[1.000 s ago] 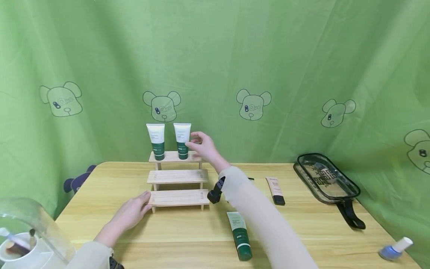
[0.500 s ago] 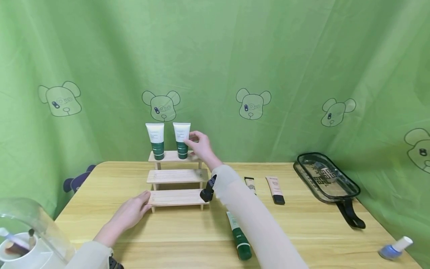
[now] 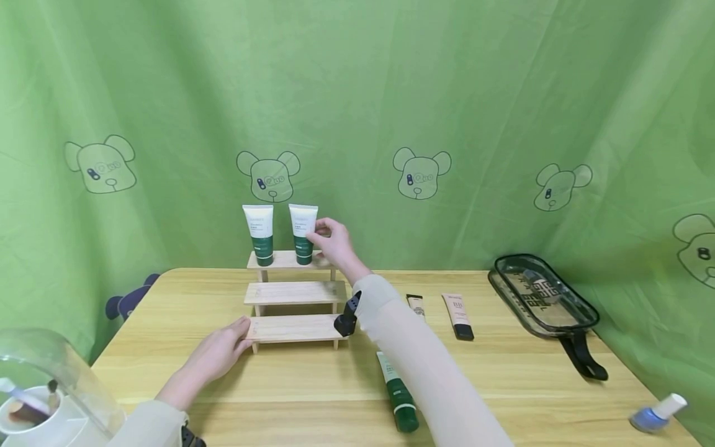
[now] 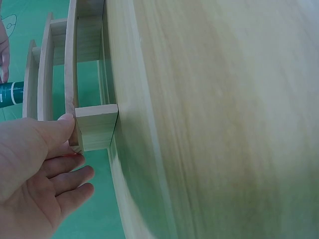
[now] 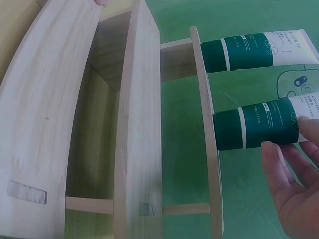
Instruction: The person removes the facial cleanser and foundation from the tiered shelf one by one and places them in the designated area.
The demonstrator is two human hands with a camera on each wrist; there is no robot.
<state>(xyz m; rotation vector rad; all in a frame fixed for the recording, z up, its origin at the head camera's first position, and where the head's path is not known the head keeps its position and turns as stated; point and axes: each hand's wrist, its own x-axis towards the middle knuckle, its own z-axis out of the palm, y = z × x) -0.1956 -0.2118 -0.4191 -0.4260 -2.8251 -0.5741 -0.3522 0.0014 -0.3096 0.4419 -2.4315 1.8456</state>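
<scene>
A three-step wooden display rack (image 3: 295, 292) stands on the table. Two white-and-green squeeze tubes stand cap-down on its top step: a left tube (image 3: 260, 233) and a right tube (image 3: 301, 225). My right hand (image 3: 337, 245) pinches the right tube from its right side, the thumb on the front near where white meets green. In the right wrist view that tube's cap (image 5: 230, 130) meets the top board. With thumb and forefinger, my left hand (image 4: 40, 169) grips the left end of the lowest step (image 4: 71, 59); its other fingers are loosely bent below.
Another green-and-white tube (image 3: 401, 400) lies on the table, partly behind my right sleeve. Beyond it lie a small black-ended tube (image 3: 416, 305) and a pink BB cream tube (image 3: 458, 315). Right are a clear black-trimmed pouch (image 3: 542, 298) and nail polish (image 3: 650, 419); left, a domed brush holder (image 3: 72, 422).
My right hand has moved slightly left, closing its thumb and fingers onto the right tube on the top step. My left hand stays at the rack's lowest step.
</scene>
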